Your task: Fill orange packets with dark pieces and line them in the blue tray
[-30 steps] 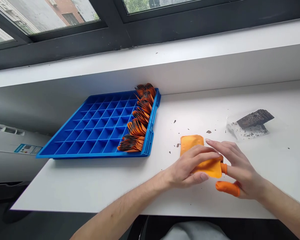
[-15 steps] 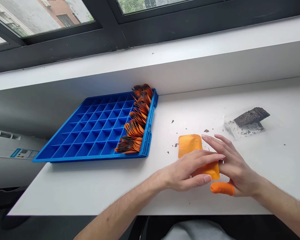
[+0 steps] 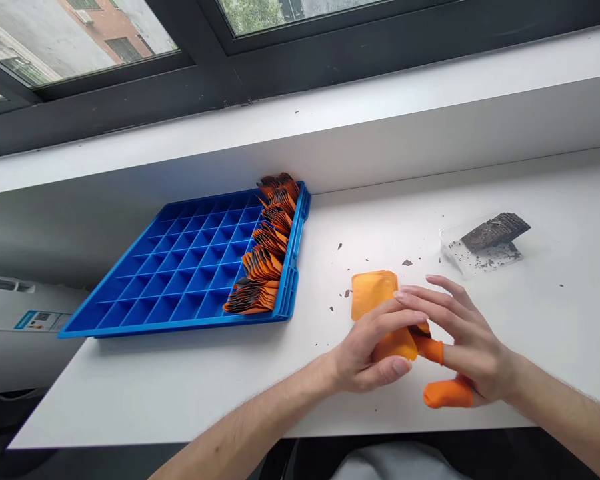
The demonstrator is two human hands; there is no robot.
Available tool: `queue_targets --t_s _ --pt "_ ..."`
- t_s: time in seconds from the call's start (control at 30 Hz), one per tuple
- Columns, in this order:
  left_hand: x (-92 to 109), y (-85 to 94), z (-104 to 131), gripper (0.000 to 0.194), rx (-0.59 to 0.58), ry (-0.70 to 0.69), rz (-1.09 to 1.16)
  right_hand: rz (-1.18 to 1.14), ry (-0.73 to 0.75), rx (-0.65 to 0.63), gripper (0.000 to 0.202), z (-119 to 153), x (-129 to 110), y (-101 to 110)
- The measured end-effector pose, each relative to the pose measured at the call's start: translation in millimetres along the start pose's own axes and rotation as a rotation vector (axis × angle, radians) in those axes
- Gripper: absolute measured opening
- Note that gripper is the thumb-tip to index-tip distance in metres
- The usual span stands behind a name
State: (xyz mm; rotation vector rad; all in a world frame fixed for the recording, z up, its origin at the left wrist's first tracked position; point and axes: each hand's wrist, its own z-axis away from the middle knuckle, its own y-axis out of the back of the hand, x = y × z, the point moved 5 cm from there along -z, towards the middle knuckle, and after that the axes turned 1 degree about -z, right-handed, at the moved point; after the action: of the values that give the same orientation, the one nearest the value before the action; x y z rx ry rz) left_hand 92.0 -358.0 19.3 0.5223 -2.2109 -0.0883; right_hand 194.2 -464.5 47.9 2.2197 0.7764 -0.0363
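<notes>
My left hand (image 3: 373,343) lies over an orange packet (image 3: 397,344), its fingers stretched out and its thumb along the packet's near edge. Just beyond it, a stack of orange packets (image 3: 373,293) rests on the white table. My right hand (image 3: 475,340) wears orange covers on its thumb and index finger. That covered index finger reaches to the right end of the packet, where a dark piece (image 3: 421,329) shows in part. The thumb stands apart from the fingers, and the other right fingertips are close to my left fingers.
A blue divided tray (image 3: 180,327) stands at the left, with orange and black packets (image 3: 263,263) along its right column. Dark flat pieces (image 3: 497,230) lie in a clear container (image 3: 450,250) at the right. Dark crumbs dot the table (image 3: 180,387).
The right index finger, with its orange cover now visible, has come out from beneath my left hand. A dark piece now shows at the packet's right end. The whole view has shifted slightly.
</notes>
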Motion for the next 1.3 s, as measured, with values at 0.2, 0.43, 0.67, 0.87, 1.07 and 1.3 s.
queue_targets --t_s 0.2,0.43,0.67,0.87,1.07,1.3 --pt "-3 5.8 1 0.043 0.027 0.018 0.011 0.012 -0.047 0.290 0.043 10 10 22" --pt "-4 5.8 5 0.045 0.009 -0.009 0.049 0.313 -0.705 0.452 0.020 37 88 101" --pt "-4 5.9 6 0.045 0.014 -0.027 0.014 0.837 -0.736 -0.239 0.094 57 153 98" --pt "-6 8.1 8 0.047 0.069 -0.039 0.044 0.931 -0.772 -0.376 0.083 54 158 78" --pt "-8 7.5 10 0.048 0.089 -0.038 0.092 0.982 -0.846 -0.402 0.072 50 157 72" --pt "-9 6.7 12 0.048 0.084 -0.045 0.085 1.050 -0.800 -0.431 0.055 32 155 67"
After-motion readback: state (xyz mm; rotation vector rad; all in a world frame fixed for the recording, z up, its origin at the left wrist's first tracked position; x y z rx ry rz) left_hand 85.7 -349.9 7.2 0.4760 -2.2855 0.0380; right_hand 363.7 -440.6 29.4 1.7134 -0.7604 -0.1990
